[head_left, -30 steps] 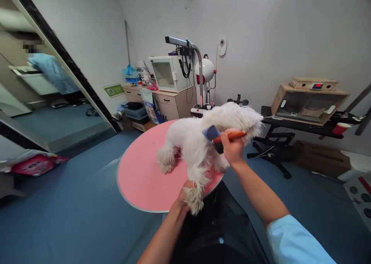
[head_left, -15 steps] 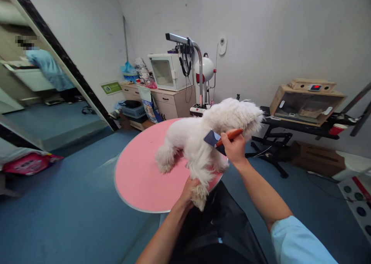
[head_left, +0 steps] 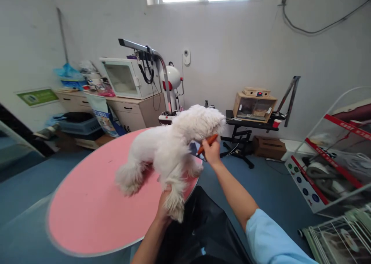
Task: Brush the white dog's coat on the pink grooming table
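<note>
A fluffy white dog (head_left: 150,144) stands on a round pink grooming table (head_left: 95,214), its head toward the right. My left hand (head_left: 164,204) is closed around the dog's near front leg (head_left: 175,196), whose shaggy paw hangs at the table's edge. In my right hand (head_left: 212,152) is a slicker brush (head_left: 208,143) with an orange-brown handle. The brush's dark head is at the dog's chest, below the chin, and partly hidden by fur. Its bristles do not show.
Behind the table rises a metal grooming arm (head_left: 139,46) with black straps. A white cabinet (head_left: 124,77) sits on drawers at the back left. At the back right, a wooden box (head_left: 253,106) stands on a black table. A wire shelf (head_left: 333,156) is at far right.
My view has swung right, so the dog and table appear farther left. The brush has moved from the dog's shoulder toward the front of its chest. My left hand still grips the leg.
</note>
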Motion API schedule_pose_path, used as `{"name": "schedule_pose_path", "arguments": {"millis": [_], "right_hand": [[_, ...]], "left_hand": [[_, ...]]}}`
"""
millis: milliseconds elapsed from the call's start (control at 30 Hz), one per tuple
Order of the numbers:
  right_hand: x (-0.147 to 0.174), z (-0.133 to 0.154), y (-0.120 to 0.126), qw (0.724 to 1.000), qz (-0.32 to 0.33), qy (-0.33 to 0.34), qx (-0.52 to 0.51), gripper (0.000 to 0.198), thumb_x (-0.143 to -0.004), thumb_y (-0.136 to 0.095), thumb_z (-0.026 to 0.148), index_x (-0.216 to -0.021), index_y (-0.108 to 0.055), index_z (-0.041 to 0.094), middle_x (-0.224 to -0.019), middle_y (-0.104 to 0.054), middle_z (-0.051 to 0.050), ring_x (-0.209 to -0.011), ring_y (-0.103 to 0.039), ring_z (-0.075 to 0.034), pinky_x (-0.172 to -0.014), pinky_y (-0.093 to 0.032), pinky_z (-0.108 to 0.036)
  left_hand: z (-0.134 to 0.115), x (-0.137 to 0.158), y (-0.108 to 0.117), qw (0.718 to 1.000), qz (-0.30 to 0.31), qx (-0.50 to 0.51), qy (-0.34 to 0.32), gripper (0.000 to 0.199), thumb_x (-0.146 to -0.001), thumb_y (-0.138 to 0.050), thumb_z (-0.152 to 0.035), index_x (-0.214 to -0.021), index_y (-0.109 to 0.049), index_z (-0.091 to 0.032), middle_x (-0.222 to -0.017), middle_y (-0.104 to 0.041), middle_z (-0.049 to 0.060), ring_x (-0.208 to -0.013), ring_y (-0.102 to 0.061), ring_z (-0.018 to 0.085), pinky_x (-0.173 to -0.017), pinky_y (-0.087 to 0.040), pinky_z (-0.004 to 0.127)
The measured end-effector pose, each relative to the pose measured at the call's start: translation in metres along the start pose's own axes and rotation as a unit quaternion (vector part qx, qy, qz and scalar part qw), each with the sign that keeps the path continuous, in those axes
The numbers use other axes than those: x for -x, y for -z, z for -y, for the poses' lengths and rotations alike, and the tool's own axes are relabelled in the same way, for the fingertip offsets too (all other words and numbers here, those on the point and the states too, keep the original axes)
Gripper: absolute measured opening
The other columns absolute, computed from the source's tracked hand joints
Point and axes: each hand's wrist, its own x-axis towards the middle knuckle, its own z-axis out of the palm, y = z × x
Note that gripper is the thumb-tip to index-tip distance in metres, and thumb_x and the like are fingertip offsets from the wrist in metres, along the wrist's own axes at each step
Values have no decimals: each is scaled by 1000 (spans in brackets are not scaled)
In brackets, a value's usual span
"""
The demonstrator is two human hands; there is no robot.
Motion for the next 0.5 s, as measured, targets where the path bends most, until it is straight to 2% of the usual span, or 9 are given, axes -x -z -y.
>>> {"name": "schedule_pose_path", "arguments": {"millis": [33,67,100,167,200,233,267,400,500], "right_hand": [[2,-3,6,1000,-11,-16,-17,24,-76,-53,40,-62,-45,22,-61,-50,1,-65,-51,-16,-65,-47,-29],[8,-7,11,998,34,-33,-44,22,-74,-55,39,-63,-46,22,-63,-52,1,-65,-51,-15,-64,-47,-29],[19,-11,14,986,135,-55,-75,20,-71,-57,37,-64,-49,21,-64,-53,1,-63,-50,-14,-63,-46,-28],[49,-20,14,911,375,-117,-128,14,-64,-62,31,-67,-54,19,-67,-56,2,-61,-50,-13,-60,-46,-26],[66,-24,11,875,443,-137,-138,14,-63,-63,28,-71,-57,18,-67,-56,3,-60,-50,-12,-61,-46,-25],[81,-27,7,858,469,-150,-145,16,-63,-63,26,-76,-59,18,-69,-56,3,-62,-50,-12,-62,-46,-25],[93,-29,2,859,468,-148,-143,19,-63,-64,24,-81,-61,18,-73,-57,3,-65,-52,-12,-65,-47,-25],[114,-22,-13,905,415,-55,-70,21,-68,-66,20,-88,-67,18,-94,-61,1,-87,-56,-16,-81,-48,-27],[115,-15,-20,918,396,-24,17,5,-73,-64,21,-76,-67,18,-84,-61,1,-79,-57,-15,-74,-47,-26]], "left_hand": [[-1,-1,1,1000,0,-16,-6,50,-44,-85,-53,-65,-57,-17,-43,-53,-4,-38,-48,12,-40,-38,24],[-2,-2,1,999,4,-37,-17,44,-45,-84,-46,-64,-58,-17,-44,-54,-4,-39,-49,13,-41,-39,25],[-4,-4,1,998,8,-59,-35,38,-46,-83,-39,-65,-60,-16,-46,-56,-3,-42,-50,13,-45,-42,26],[-6,-9,-1,991,22,-107,-76,31,-47,-80,-32,-69,-65,-16,-55,-63,0,-51,-57,16,-55,-48,29],[-8,-12,-2,986,30,-132,-95,30,-46,-79,-30,-69,-67,-15,-59,-65,2,-57,-59,18,-60,-49,30],[-10,-15,-3,981,40,-156,-109,29,-45,-80,-28,-69,-68,-16,-62,-67,3,-60,-60,19,-63,-50,30],[-14,-18,-4,975,51,-179,-118,28,-44,-81,-27,-66,-69,-16,-61,-67,3,-60,-59,19,-62,-49,30],[-43,-20,0,952,103,-262,-117,25,-44,-82,-30,-51,-63,-16,-51,-59,1,-51,-47,14,-51,-40,25],[-69,-13,5,945,115,-287,-107,29,-49,-83,-35,-59,-66,-14,-56,-60,1,-57,-52,15,-56,-42,24]]}}
